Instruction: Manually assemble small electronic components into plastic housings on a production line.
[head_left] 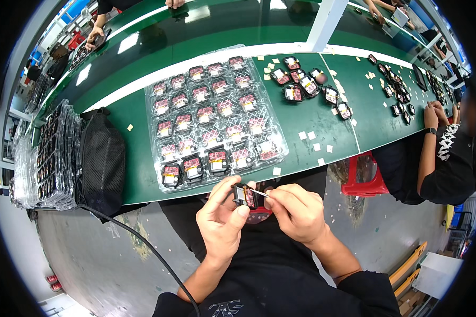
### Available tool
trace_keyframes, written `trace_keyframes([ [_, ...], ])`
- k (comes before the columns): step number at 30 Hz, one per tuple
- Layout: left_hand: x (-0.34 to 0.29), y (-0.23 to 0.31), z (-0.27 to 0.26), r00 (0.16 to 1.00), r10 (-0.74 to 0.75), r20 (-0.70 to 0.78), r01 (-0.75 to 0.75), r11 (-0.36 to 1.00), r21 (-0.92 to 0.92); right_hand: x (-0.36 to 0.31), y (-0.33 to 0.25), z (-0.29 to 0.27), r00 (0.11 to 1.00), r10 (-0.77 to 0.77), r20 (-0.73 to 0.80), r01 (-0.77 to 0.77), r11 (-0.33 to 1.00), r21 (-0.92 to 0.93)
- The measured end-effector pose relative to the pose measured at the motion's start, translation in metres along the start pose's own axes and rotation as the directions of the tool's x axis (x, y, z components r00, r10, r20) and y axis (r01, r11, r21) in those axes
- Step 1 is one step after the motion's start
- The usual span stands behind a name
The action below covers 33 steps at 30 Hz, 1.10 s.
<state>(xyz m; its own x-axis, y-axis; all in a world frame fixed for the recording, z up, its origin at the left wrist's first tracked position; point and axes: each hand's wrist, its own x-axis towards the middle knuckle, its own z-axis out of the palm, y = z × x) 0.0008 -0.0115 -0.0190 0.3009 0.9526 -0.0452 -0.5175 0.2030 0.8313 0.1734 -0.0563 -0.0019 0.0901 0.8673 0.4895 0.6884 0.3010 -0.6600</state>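
Note:
My left hand [218, 226] grips a small black square housing [243, 196] between thumb and fingers, just off the near edge of the table. A circuit board and a strip of orange-yellow show on its face. In my right hand [301, 214] a thin metal tool [260, 193], slim like tweezers, is pinched, its tip reaching the right side of the housing. Beyond my hands, a clear plastic tray [225, 177] lies on the green table [301, 153]. It holds rows of similar housings [217, 160] with reddish boards.
Loose housings [307, 84] lie in a cluster right of the tray, among small pale squares [302, 136]. To the left stand stacked filled trays [58, 153] and a black mesh bag [104, 153]. A black cable [153, 247] hangs by my left arm. A co-worker [444, 158] sits at right, near a red stool [364, 177].

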Motion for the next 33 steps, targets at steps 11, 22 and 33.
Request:
trace_keyframes([
  [11,0.002,0.007,0.006,0.997,-0.037,0.073,0.037,0.999,0.007,0.004,0.006,-0.011,0.987,-0.059,-0.149,0.05,0.997,-0.062],
  [22,0.022,0.01,0.01,0.963,0.163,0.213,-0.189,0.976,0.107,0.013,0.042,-0.041,0.933,0.121,-0.338,-0.199,0.958,-0.208],
  [33,0.065,0.0,0.023,0.818,0.401,0.413,-0.457,0.015,0.889,0.035,0.123,-0.073,0.835,0.33,-0.44,-0.543,0.619,-0.567],
])
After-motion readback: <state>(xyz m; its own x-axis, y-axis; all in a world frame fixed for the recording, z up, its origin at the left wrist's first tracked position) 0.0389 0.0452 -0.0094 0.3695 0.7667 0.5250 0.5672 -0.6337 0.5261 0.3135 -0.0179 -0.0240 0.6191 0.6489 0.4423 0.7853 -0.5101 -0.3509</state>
